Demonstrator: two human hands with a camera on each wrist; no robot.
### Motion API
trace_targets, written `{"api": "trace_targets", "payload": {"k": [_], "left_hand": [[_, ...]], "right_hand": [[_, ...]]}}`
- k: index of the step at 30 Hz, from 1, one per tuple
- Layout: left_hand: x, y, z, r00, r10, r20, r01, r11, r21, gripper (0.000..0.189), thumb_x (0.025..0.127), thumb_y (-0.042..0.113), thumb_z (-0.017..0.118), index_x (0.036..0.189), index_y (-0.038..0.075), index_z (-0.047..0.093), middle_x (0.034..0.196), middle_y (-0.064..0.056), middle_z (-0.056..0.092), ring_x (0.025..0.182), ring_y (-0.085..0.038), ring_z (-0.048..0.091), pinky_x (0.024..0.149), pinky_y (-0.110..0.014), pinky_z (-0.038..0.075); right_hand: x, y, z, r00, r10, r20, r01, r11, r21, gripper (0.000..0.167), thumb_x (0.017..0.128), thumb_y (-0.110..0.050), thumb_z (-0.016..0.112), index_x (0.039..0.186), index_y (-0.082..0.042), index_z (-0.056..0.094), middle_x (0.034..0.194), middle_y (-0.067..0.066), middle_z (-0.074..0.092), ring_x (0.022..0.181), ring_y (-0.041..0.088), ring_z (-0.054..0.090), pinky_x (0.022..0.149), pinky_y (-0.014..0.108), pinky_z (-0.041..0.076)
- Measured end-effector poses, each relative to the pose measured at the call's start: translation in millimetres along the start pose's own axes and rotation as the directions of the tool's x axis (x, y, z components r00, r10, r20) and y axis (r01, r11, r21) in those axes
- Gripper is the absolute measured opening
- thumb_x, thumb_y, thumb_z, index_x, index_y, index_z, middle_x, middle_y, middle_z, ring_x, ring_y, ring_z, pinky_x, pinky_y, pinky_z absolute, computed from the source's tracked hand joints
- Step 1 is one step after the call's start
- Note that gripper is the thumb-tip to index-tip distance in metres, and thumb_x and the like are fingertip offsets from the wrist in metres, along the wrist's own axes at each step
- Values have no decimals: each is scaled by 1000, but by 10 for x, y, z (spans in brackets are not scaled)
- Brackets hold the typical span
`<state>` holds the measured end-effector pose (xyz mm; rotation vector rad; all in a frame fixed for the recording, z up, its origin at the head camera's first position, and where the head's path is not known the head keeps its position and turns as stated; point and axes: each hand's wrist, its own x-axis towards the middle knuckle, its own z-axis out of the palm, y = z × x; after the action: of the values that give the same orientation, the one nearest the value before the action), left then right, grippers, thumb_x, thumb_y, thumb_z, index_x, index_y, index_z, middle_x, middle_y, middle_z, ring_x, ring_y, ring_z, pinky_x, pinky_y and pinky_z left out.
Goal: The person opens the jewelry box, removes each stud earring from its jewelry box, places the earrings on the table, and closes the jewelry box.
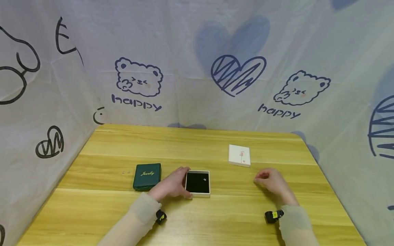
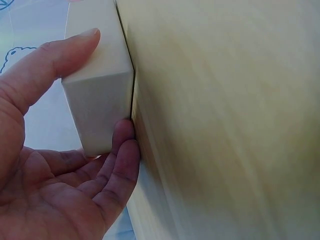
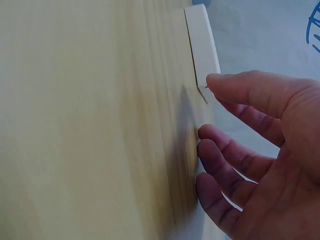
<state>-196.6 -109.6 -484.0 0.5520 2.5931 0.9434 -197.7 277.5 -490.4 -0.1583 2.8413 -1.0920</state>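
Note:
My left hand (image 1: 173,184) grips the left side of a small white jewelry box (image 1: 200,195) with a black lining. The left wrist view shows the thumb on one side of the box (image 2: 100,105) and fingers at its other side and lower edge. A tiny silver star-shaped piece (image 1: 204,179) lies on the lining, right of centre. To the right, my right hand (image 1: 272,182) is just above the table, thumb and forefinger together. In the right wrist view, a tiny pin-like piece (image 3: 206,87) juts from the thumb tip; its rest is hidden.
A green box lettered "Jewelry" (image 1: 147,176) stands left of my left hand, with two tiny pieces (image 1: 129,172) beside it on the wooden table (image 1: 184,147). A white lid (image 1: 239,155) with a pink flower print lies behind, between the hands. Printed cloth (image 1: 184,92) hangs around the table.

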Motion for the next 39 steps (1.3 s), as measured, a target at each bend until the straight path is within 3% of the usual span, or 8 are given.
{"api": "trace_targets", "payload": {"k": [11, 30, 39], "left_hand": [[16, -8, 14, 1000, 17, -1, -17, 1000, 3, 91, 67, 20, 92, 139, -6, 42, 92, -5, 49, 76, -17, 49, 71, -36, 44], [5, -2, 9, 1000, 12, -11, -12, 1000, 0, 93, 66, 19, 92, 140, -6, 41, 95, -5, 49, 78, -18, 50, 73, -36, 44], [6, -16, 12, 1000, 12, -10, -12, 1000, 3, 93, 66, 20, 92, 139, -7, 41, 94, -5, 49, 77, -18, 50, 74, -37, 44]], "right_hand": [[12, 52, -36, 999, 36, 12, -36, 998, -52, 7, 87, -13, 74, 89, -7, 73, 93, 7, 64, 85, 21, 57, 75, 40, 46], [14, 91, 10, 1000, -26, -3, 25, 994, -105, 4, 80, -9, 76, 79, -8, 72, 102, 14, 58, 92, 28, 54, 79, 42, 45], [5, 56, -15, 1000, 22, 18, -21, 999, -48, 17, 80, -12, 76, 93, -4, 69, 98, 12, 57, 87, 25, 50, 76, 39, 41]]}}
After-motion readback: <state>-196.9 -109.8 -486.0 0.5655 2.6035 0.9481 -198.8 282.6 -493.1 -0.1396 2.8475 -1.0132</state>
